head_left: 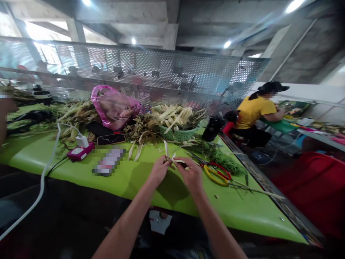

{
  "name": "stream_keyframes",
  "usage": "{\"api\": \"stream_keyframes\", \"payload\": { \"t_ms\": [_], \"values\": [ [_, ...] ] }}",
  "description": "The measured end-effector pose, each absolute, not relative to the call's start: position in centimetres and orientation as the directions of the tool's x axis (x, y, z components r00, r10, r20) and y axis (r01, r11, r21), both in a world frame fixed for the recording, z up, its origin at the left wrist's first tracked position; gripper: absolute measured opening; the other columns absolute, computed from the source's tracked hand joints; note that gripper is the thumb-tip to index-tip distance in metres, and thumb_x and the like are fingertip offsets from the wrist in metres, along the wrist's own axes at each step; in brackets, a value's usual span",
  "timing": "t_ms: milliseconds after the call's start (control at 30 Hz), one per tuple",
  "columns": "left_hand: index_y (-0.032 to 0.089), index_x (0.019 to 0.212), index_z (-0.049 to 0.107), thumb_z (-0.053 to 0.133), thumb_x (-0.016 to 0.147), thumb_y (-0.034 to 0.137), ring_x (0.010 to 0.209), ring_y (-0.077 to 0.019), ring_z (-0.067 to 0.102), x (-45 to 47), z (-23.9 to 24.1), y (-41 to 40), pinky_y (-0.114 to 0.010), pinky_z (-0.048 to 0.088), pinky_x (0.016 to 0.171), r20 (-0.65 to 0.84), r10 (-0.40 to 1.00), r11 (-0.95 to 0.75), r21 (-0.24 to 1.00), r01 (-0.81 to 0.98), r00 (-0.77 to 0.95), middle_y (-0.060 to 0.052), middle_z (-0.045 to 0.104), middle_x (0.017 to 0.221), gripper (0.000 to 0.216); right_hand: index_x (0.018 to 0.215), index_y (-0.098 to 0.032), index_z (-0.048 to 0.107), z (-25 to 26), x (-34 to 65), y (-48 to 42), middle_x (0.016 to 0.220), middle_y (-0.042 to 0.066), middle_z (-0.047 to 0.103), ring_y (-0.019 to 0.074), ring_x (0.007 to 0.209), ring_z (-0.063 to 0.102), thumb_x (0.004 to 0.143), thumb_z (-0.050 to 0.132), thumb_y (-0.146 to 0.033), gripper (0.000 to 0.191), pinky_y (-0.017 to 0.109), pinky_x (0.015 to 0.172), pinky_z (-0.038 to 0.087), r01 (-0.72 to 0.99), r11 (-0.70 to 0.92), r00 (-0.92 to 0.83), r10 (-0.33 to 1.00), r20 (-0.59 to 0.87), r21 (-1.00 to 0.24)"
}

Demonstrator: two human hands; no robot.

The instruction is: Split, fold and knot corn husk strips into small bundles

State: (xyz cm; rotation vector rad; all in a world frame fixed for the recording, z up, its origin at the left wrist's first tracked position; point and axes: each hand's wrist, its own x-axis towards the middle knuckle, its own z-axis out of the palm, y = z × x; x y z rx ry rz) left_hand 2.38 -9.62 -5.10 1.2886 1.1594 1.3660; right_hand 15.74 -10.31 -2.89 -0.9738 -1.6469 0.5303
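Close together over the middle of the table, both my hands work on pale dried husk strips. My left hand (161, 167) is closed, thumb on top, around the lower end of a husk strip (166, 148) that stands upright. Fingers pinched, my right hand (190, 172) grips a second pale piece (178, 160) that meets the first between the hands. How the pieces join is too small to make out. Just right of my right hand lie scissors (219, 174) with red and yellow handles. Two loose husk strips (138, 152) rest on the table beyond my left hand.
A green basket (176, 134) heaped with husk strips stands behind my hands, beside a pink plastic bag (114, 108). Nearby are a black bottle (212, 128), green stems (223, 158), a phone (110, 161) and a magenta power strip (80, 152). A person in yellow (254, 111) sits at right.
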Motion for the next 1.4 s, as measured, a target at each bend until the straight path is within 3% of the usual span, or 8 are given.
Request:
{"api": "stream_keyframes", "payload": {
  "t_ms": [200,300,400,633,800,1067,1200,1400],
  "values": [
    [0.020,0.070,0.058,0.049,0.072,0.013,0.071,-0.0165,0.052,2.6,-5.4,-9.5,-0.027,0.037,0.069,0.266,0.961,-0.272,0.958,0.091,0.075,0.000,0.059,0.072,0.012,0.087,-0.027,0.072,-2.7,15.7,-10.4,0.087,0.005,0.066,0.0210,0.081,0.060,0.084,0.059,-0.030,0.014,0.034,0.074,0.047,0.423,0.639,-0.188,0.755,0.628,-0.642],
    [0.019,0.076,0.060,0.049,0.072,0.015,0.074,-0.0170,0.053,2.6,-5.2,-9.8,-0.027,0.039,0.072,0.270,0.954,-0.282,0.956,0.081,0.130,-0.001,0.060,0.076,0.013,0.080,-0.022,0.066,-2.8,15.7,-10.2,0.077,0.003,0.064,0.0181,0.069,0.057,0.078,0.065,-0.032,0.010,0.031,0.066,0.046,0.406,0.552,-0.079,0.816,0.573,-0.729],
    [0.018,0.081,0.058,0.050,0.073,0.018,0.071,-0.0149,0.050,2.6,-4.9,-10.3,-0.026,0.039,0.069,0.259,0.949,-0.283,0.951,0.123,0.178,0.001,0.057,0.074,0.012,0.072,-0.020,0.056,-3.1,15.9,-9.8,0.066,-0.002,0.057,0.0146,0.060,0.051,0.069,0.073,-0.036,0.024,0.028,0.058,0.042,0.325,0.439,0.045,0.878,0.477,-0.838],
    [0.017,0.078,0.055,0.053,0.079,0.030,0.068,-0.0131,0.047,2.7,-4.8,-10.5,-0.025,0.039,0.066,0.316,0.921,-0.369,0.894,0.255,0.227,0.002,0.053,0.071,0.014,0.085,-0.018,0.060,-3.6,16.2,-9.2,0.069,-0.002,0.056,0.0133,0.064,0.052,0.065,0.077,-0.037,0.032,0.026,0.060,0.043,-0.005,0.310,-0.036,0.950,0.310,-0.951],
    [0.018,0.082,0.057,0.046,0.081,0.026,0.075,-0.0137,0.053,2.7,-4.7,-10.4,-0.025,0.041,0.071,0.237,0.938,-0.259,0.964,0.056,0.255,0.000,0.059,0.080,0.013,0.082,-0.020,0.063,-3.1,15.9,-9.7,0.070,-0.003,0.057,0.0117,0.062,0.050,0.069,0.074,-0.033,0.022,0.024,0.057,0.041,-0.130,0.274,-0.052,0.958,0.283,-0.953],
    [0.016,0.074,0.057,0.055,0.073,0.028,0.056,-0.0084,0.051,2.5,-4.7,-10.3,-0.020,0.039,0.058,0.031,0.975,0.019,0.975,-0.220,0.222,0.001,0.060,0.072,0.012,0.081,-0.020,0.062,-2.7,16.1,-9.9,0.078,-0.001,0.060,0.0076,0.053,0.038,0.074,0.071,-0.026,0.013,0.020,0.044,0.028,-0.185,0.373,0.026,0.927,0.375,-0.909],
    [0.016,0.070,0.055,0.058,0.071,0.029,0.055,-0.0075,0.050,2.4,-4.9,-10.1,-0.019,0.037,0.055,0.000,0.982,0.051,0.963,-0.264,0.189,0.000,0.061,0.069,0.014,0.083,-0.021,0.059,-2.6,16.0,-10.2,0.090,0.003,0.066,0.0073,0.051,0.036,0.077,0.068,-0.023,0.012,0.021,0.044,0.028,-0.220,0.386,-0.026,0.916,0.401,-0.896],
    [0.016,0.070,0.057,0.059,0.071,0.030,0.057,-0.0090,0.053,2.4,-5.1,-10.0,-0.021,0.040,0.058,-0.062,0.984,0.105,0.960,-0.260,0.168,0.000,0.060,0.068,0.014,0.084,-0.023,0.061,-2.7,16.0,-10.4,0.079,-0.001,0.060,0.0089,0.055,0.044,0.076,0.070,-0.024,0.012,0.021,0.047,0.036,-0.156,0.431,-0.029,0.898,0.440,-0.889]
  ]
}}
